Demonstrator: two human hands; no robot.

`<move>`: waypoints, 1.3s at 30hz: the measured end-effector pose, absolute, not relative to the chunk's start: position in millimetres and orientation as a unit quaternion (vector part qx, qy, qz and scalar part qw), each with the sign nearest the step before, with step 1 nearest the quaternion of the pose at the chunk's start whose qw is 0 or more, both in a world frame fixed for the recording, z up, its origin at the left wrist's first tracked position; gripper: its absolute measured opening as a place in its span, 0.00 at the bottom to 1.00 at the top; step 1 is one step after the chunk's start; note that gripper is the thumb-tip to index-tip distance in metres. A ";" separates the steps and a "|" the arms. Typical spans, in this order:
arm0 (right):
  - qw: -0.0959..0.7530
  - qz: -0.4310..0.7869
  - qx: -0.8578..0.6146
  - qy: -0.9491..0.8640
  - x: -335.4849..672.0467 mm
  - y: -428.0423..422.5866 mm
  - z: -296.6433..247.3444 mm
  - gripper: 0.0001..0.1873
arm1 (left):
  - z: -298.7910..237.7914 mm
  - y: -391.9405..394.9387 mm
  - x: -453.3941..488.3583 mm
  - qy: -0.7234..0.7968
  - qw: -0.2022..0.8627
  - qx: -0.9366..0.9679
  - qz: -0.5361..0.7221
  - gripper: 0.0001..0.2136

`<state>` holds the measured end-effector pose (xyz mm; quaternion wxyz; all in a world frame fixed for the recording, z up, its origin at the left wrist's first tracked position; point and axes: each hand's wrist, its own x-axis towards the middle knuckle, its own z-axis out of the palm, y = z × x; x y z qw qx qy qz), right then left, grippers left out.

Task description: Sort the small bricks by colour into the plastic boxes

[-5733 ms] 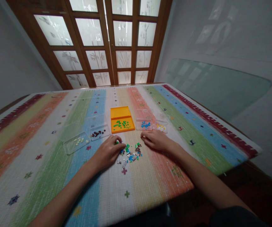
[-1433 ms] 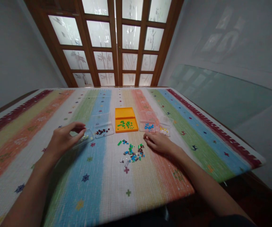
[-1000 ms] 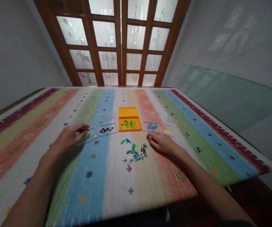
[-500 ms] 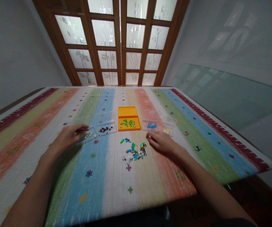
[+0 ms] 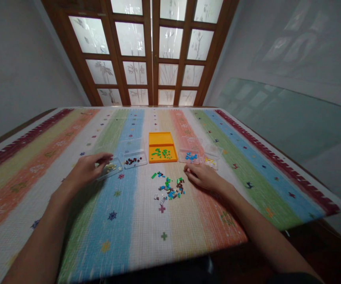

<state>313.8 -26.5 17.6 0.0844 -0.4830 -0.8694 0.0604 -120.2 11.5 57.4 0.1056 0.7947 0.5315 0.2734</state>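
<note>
My left hand [image 5: 91, 165] hovers at the near-left side of a clear box [image 5: 117, 170] of small cream pieces [image 5: 110, 167]. Its fingers stretch over the box, thumb apart, and I see nothing held. On the cloth to the right of a loose pile of small toy bricks [image 5: 170, 188] rests my right hand [image 5: 201, 175]. Its fingers are curled in, so whatever they may hold is hidden. The pile mixes green, blue, brown and grey pieces. Just beyond that hand are a clear box [image 5: 181, 160] of blue bricks [image 5: 191, 156] and one of yellow pieces [image 5: 210, 161].
An orange case [image 5: 160, 139] stands open in the middle, green bricks [image 5: 161, 153] in its near half. Left of it, another clear box [image 5: 144, 161] contains dark brown bricks [image 5: 133, 161]. A striped cloth [image 5: 147, 236] covers the table, whose near edge lies between my forearms.
My left hand stays over the cream pieces, with only a very slight shift. The right hand stays beside the pile, and the boxes keep their places.
</note>
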 end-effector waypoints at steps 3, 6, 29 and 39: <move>0.078 0.057 -0.492 -0.865 313.0 -27.3 17.7 0.09 | 63.6 0.3 -100.3 0.497 0.077 0.808 0.308 0.13; 0.077 0.053 -0.497 -0.862 312.3 -28.0 18.3 0.09 | 62.0 -13.3 -70.9 0.426 0.095 0.842 0.317 0.12; 0.072 0.069 -0.492 -0.865 310.0 -30.5 25.7 0.10 | 23.0 -61.3 13.7 0.351 0.165 0.908 0.162 0.14; 0.074 0.070 -0.495 -0.863 310.9 -31.0 24.9 0.09 | 28.9 -51.9 0.3 0.294 0.215 0.919 0.152 0.11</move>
